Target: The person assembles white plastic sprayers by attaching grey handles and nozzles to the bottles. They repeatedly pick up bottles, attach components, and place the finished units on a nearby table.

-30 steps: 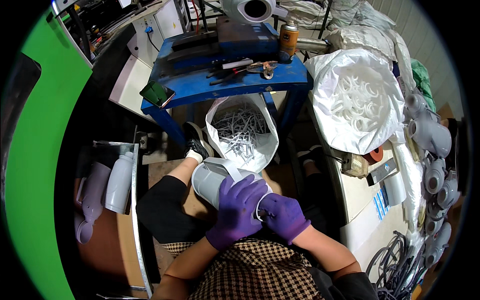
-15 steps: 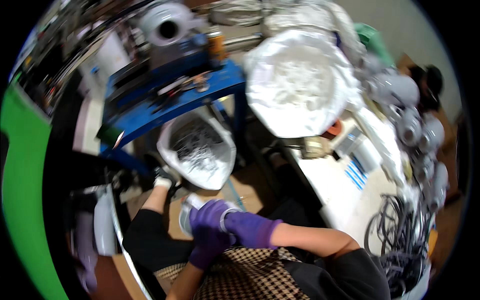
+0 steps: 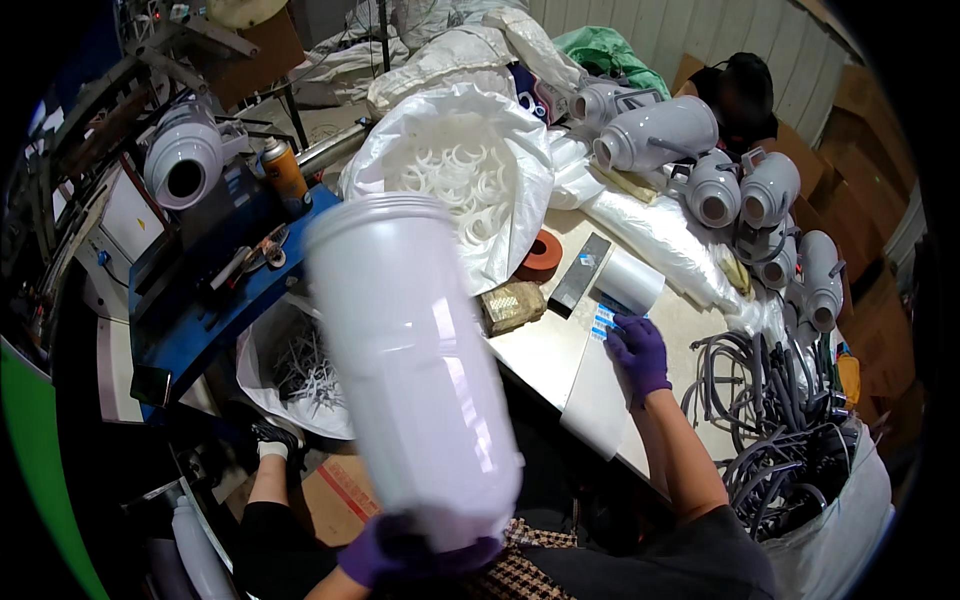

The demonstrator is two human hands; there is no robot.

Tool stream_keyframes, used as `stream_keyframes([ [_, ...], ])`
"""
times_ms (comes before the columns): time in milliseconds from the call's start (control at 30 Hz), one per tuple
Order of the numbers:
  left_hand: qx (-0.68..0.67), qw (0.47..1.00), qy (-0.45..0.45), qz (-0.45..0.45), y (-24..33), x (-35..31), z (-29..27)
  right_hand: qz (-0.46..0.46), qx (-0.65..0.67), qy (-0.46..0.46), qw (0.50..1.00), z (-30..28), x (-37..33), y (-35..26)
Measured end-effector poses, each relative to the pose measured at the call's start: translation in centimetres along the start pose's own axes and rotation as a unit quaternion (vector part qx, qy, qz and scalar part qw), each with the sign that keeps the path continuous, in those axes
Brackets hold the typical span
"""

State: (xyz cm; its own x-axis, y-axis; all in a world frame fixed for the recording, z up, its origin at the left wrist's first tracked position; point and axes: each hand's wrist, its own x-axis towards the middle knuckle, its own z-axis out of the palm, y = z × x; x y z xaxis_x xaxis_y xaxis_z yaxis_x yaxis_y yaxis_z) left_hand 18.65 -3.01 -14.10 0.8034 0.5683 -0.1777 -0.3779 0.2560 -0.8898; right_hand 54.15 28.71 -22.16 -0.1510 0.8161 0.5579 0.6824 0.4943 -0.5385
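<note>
1. The pale grey housing point(image 3: 410, 370) was tilted, left of the white worktable point(image 3: 528, 352), the left hand point(image 3: 372, 555) closed around its lower end; a broad, firm hold suited such a smooth-looking shell.
2. The right hand point(image 3: 640, 355) was over the worktable, fingertips at the blue-and-white label strip point(image 3: 602, 318) there; whether they pinched it could not be told.
3. Good handling probably meant light contact at the strip, with the housing clear of the worktable's edge.

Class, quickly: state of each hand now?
Left hand: holding the pale container.
Right hand: at the blue-and-white strips; whether gripping cannot be told.
</note>
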Motion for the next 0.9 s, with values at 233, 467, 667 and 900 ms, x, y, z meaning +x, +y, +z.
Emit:
stream_keyframes([
  [233, -0.661, 0.727, 0.123, -0.139, 1.1, 7.1, 2.5, 0.070, -0.068, -0.037, 0.995, 1.1, 0.8, 0.3],
  [467, -0.084, 0.991, 0.083, -0.065, 5.6, 8.5, 0.2, 0.079, -0.091, -0.029, 0.992, 1.0, 1.9, -1.8],
  [667, -0.016, 0.995, 0.071, -0.067, 6.0, 8.8, 0.6, 0.080, -0.030, -0.048, 0.995, 0.4, 0.7, -1.0],
  [900, -0.148, 0.978, 0.119, -0.084, 6.0, 8.5, 0.8, 0.022, 0.220, -0.036, 0.975, -3.7, 5.1, -11.3],
])
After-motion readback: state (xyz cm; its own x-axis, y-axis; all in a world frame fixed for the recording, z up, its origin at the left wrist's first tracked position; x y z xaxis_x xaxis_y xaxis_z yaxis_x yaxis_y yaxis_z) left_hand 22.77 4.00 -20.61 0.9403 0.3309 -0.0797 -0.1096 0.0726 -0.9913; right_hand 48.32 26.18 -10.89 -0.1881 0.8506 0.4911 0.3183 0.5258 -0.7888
